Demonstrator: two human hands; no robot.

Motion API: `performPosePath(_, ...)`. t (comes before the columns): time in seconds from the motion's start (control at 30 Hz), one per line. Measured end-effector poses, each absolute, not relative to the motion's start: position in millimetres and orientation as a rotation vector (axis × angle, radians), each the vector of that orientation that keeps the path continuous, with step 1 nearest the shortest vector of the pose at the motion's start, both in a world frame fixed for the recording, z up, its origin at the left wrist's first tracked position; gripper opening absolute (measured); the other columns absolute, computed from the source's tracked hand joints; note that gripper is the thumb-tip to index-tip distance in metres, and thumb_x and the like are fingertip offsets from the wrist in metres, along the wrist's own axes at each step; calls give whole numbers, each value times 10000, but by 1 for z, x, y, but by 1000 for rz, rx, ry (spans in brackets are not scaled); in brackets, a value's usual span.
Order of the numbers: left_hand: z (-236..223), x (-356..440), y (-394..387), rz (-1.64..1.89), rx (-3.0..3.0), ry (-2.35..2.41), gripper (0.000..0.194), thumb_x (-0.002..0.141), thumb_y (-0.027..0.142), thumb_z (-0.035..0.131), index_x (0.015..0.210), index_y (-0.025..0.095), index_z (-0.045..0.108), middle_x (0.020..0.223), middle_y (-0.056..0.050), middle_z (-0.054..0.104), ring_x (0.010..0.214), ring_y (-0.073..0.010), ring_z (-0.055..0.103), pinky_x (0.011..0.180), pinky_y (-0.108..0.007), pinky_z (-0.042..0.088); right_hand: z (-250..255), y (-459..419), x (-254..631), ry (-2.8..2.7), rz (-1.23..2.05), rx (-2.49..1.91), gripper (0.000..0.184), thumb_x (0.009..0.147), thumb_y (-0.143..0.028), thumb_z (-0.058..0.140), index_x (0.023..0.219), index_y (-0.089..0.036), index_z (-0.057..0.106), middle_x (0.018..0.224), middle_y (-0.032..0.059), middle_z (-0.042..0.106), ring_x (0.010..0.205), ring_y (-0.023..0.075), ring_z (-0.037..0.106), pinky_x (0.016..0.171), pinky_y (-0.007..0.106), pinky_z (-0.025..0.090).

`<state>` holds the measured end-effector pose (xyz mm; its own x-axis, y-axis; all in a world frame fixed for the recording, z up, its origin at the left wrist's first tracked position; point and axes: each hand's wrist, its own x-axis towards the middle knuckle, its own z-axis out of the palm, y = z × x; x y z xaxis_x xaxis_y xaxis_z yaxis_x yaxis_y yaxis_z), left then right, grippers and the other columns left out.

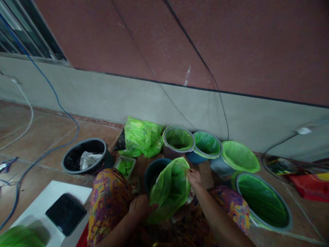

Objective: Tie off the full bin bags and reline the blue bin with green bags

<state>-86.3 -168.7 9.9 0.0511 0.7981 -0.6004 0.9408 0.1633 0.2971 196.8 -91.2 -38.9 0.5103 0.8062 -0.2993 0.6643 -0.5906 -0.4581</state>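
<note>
A green plastic bag point(169, 188) is spread between my two hands, its mouth facing up. My left hand point(141, 207) is closed on the bag's lower left edge. At the upper right of the rim, my right hand point(194, 176) pinches the plastic. Just behind the bag stands a dark teal bucket point(148, 176), partly hidden by it. Between my knees and the wall sits a small clear tub point(133, 166) with folded green bags inside.
Several bins lined with green bags stand by the wall and at right, including a grey bin point(217, 167). A bulging green bag point(142, 135) leans there. A black bucket point(102, 161) holds white material. A tablet-like dark device point(66, 213) lies on a white board point(58, 188). Cables cross the floor.
</note>
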Motion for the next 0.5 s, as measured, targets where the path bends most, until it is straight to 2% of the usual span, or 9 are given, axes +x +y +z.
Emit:
performPosePath(0.1, 13, -72, -132, -152, 1752, 1872, 581, 838, 517, 515, 1241, 101, 566, 1197, -205, 660, 1133, -313, 614, 928, -384, 452, -42, -96, 200, -1212, 750, -2461, 296, 857, -263, 466, 825, -158, 741, 795, 111, 745, 758, 199, 690, 617, 234, 459)
performPosePath(0.17, 6, -59, -110, -32, 1803, 1819, 675, 825, 509, 543, 1339, 77, 482, 1284, -208, 614, 1177, -298, 590, 957, -357, 438, -42, -95, 200, -1217, 769, -2462, 283, 850, -269, 479, 860, -149, 735, 823, 117, 743, 780, 210, 694, 653, 251, 475)
performPosePath(0.2, 1, -53, -100, -10, 1806, 1774, 671, 808, 484, 577, 1336, 79, 489, 1280, -199, 619, 1169, -287, 597, 949, -336, 442, -41, -94, 200, -1217, 773, -2464, 285, 847, -280, 490, 918, -140, 727, 870, 126, 742, 813, 219, 696, 682, 263, 483)
performPosePath(0.27, -10, -45, -86, -14, 1796, 1720, 495, 792, 377, 613, 1213, 117, 601, 1173, -162, 686, 1087, -267, 644, 883, -304, 466, -37, -92, 198, -1231, 753, -2468, 384, 837, -322, 527, 1127, -105, 657, 1030, 160, 717, 931, 242, 684, 763, 287, 490)
performPosePath(0.33, -16, -42, -77, -32, 1771, 1748, 268, 804, 253, 573, 1027, 157, 687, 1036, -128, 734, 983, -251, 682, 800, -291, 482, -34, -94, 192, -1294, 696, -2482, 603, 812, -374, 583, 1326, -72, 497, 1207, 194, 639, 1064, 265, 638, 846, 306, 477)
performPosePath(0.4, -16, -45, -67, -14, 1742, 1839, 242, 838, 186, 491, 953, 171, 703, 988, -121, 742, 938, -244, 693, 760, -293, 486, -34, -97, 184, -1400, 622, -2519, 728, 789, -383, 621, 1405, -78, 383, 1306, 201, 561, 1147, 285, 587, 900, 319, 454)
performPosePath(0.43, -14, -49, -62, 4, 1724, 1895, 271, 857, 178, 454, 975, 173, 699, 1003, -124, 739, 944, -244, 692, 758, -298, 487, -35, -99, 179, -1457, 592, -2543, 713, 789, -356, 623, 1405, -92, 380, 1314, 195, 547, 1159, 289, 575, 908, 320, 446)
performPosePath(0.5, -9, -60, -50, 38, 1680, 2019, 322, 889, 185, 400, 1059, 174, 674, 1046, -132, 728, 972, -248, 685, 769, -306, 490, -39, -102, 171, -1549, 575, -2579, 562, 820, -241, 565, 1353, -116, 441, 1267, 174, 564, 1127, 270, 588, 892, 303, 437)
